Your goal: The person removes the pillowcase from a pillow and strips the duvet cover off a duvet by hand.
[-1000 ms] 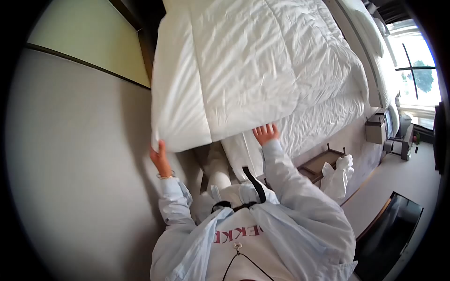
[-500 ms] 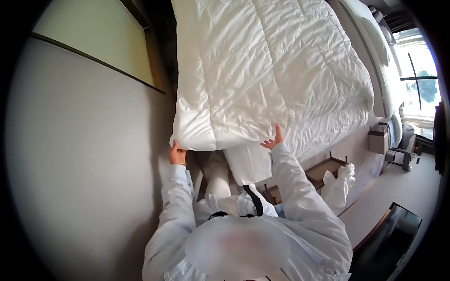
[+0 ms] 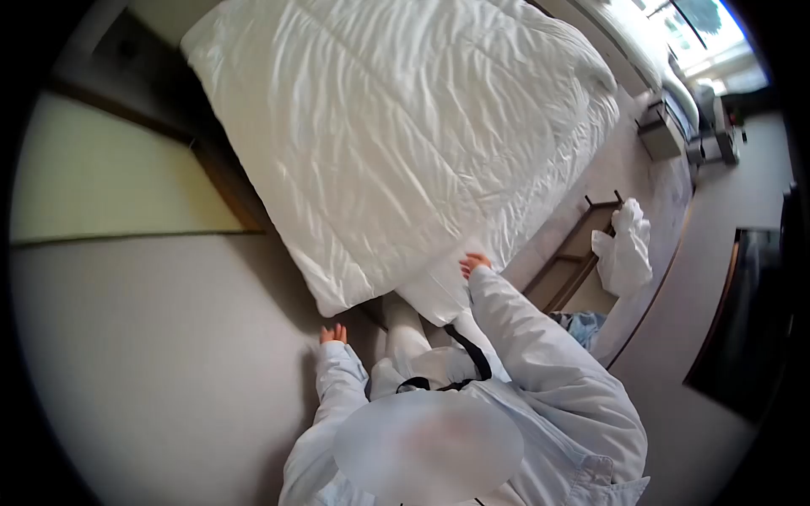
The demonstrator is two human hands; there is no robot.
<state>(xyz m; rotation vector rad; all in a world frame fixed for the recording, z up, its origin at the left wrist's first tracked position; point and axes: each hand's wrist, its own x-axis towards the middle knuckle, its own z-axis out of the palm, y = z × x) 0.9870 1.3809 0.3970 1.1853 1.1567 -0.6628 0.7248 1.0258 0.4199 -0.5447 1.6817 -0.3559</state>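
Note:
A white quilted duvet [image 3: 396,135] lies spread over the bed, its near left corner hanging at the foot end. Just below that corner is my left hand [image 3: 333,332], fingers stretched out and holding nothing, slightly apart from the fabric. My right hand [image 3: 475,265] is over the bed's near edge with its fingers spread, in front of a smooth white sheet [image 3: 439,291] that hangs out below the duvet. Whether the right fingertips touch the sheet cannot be made out.
A wall [image 3: 169,337] runs close on the left. To the right on the floor stands a wooden frame piece [image 3: 567,274] with white crumpled fabric [image 3: 626,249] on it. Further off are a bedside cabinet [image 3: 661,133], a window [image 3: 700,25] and a dark screen [image 3: 736,329].
My left hand has let go of the duvet corner, which now hangs lower. The right hand has shifted slightly left and down. The view has turned, so the bed appears tilted.

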